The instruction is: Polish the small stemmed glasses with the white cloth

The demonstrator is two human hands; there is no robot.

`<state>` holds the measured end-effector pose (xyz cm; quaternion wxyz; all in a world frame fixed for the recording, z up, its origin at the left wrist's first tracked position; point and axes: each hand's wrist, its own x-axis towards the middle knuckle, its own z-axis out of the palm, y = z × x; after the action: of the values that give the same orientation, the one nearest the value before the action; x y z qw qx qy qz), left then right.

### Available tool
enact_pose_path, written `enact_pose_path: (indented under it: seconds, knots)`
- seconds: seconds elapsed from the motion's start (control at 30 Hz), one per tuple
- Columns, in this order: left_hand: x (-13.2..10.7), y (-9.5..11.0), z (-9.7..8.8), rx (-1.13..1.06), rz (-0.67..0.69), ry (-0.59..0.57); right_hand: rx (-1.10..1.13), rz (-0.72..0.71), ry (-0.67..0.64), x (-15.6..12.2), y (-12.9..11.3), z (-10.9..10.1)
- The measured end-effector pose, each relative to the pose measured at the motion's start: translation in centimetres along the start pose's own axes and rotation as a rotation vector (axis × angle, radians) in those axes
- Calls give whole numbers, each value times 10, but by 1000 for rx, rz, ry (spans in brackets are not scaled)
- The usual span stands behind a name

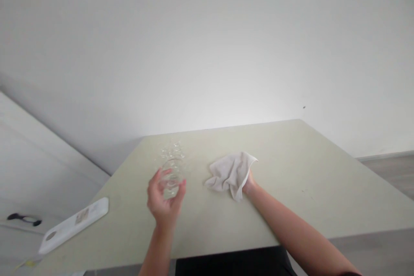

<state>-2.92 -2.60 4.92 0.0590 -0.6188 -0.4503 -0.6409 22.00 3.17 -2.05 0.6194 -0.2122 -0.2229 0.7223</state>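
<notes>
My left hand (pixel 164 200) is curled around a clear drinking glass (pixel 171 177) and holds it just above the pale green table (pixel 291 189). More clear glassware (pixel 173 152) stands right behind it. My right hand (pixel 249 184) is mostly hidden under a crumpled off-white cloth (pixel 231 171), which it grips near the middle of the table.
A flat white oblong device (pixel 73 225) lies at the table's left edge. Beyond that edge sits a small black object (pixel 24 219) on a white surface. A white wall rises behind the table, and grey floor shows at the far right.
</notes>
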Motion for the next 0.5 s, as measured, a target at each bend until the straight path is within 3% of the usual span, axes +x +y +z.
enact_pose_path:
  seconds: [0.1, 0.17, 0.23, 0.3, 0.37, 0.43, 0.5]
  knots:
    - [13, 21, 37, 141, 158, -561, -207, -50, -9, -8, -10, 8]
    - [16, 26, 66, 212, 271, -808, -359, -60, -57, -12, -16, 12]
    - [13, 24, 91, 231, 330, -961, -476, -88, -66, -13, -21, 13]
    - [8, 16, 105, 180, 350, -970, -582, -135, -20, -11, -24, 11]
    - [2, 7, 109, 64, 357, -878, -617, -143, 66, -8, -25, 9]
    - [-3, -1, 107, -72, 337, -784, -542, -56, 140, -5, -24, 8]
    - [-7, -8, 106, -196, 212, -727, -483, 40, 152, -5, -23, 8]
